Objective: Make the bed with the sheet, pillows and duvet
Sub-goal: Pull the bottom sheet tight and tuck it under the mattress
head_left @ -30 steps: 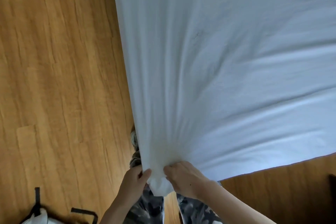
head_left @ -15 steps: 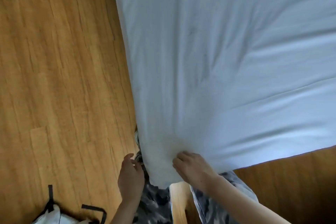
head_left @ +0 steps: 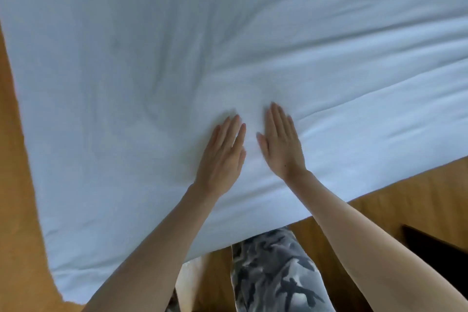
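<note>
— So, from the head camera, what can you count?

— One white sheet [head_left: 253,45], two hands, two bare forearms. The left hand [head_left: 221,157] and the right hand [head_left: 282,144] lie side by side on the sheet, close but not touching each other.

— Are they gripping anything?

— No. Both lie palm down, fingers straight and together, flat against the cloth, holding nothing.

— And how does the sheet look?

— It covers the bed and fills most of the view, with its corner nearest the person at the bottom left. Soft creases fan out from just ahead of the fingertips toward the upper left, and long folds run across the right half. Its near edge slants up toward the right.

— Anything else around?

— A wooden floor [head_left: 405,197] shows on the left and at the lower right. A leg in grey camouflage trousers [head_left: 273,276] stands just below the sheet's edge, between the arms. A dark object [head_left: 435,248] sits at the right border; I cannot tell what it is.
</note>
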The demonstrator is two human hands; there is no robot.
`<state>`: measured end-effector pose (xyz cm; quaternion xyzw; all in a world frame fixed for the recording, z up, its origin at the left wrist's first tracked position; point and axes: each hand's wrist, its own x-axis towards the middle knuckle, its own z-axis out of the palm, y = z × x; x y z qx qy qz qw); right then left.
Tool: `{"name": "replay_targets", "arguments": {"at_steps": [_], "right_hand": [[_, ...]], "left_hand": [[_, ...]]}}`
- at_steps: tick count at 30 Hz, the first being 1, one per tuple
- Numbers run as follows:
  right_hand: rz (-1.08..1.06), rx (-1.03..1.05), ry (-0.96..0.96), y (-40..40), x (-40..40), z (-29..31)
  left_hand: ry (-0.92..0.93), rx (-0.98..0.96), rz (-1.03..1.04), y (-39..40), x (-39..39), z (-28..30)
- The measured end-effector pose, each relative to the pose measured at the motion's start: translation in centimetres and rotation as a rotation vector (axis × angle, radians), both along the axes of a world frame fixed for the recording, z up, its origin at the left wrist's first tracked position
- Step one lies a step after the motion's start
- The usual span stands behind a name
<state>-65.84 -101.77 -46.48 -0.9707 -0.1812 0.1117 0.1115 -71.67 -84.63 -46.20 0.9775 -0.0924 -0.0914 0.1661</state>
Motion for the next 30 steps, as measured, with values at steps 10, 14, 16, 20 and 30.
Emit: {"name": "replay_targets", "arguments": {"at_steps": [10, 14, 16, 20, 30], "right_hand": [[0.491, -0.114, 0.12, -10.0, -8.7, -0.5], [0.563, -0.047, 0.147, -11.5, -6.0, 0.8], [0.482, 0.031, 0.104, -12.1, -3.5, 1.2], [0.386, 0.177, -0.04, -11.3, 4.7, 1.6], [0.23, 0.033, -0.023, -3.1, 18.3, -1.1]], "left_hand": [[0.032, 0.092, -0.404, -6.2, -6.7, -1.0], [0.029, 0.046, -0.44, -6.5, -6.0, 0.8], [-0.052, 0.036, -0.363, -6.4, -3.6, 1.3], [-0.165, 0.006, -0.022, -5.7, 5.7, 1.6], [-0.089, 0.028, -0.09, -5.1, 24.1, -1.4]]}}
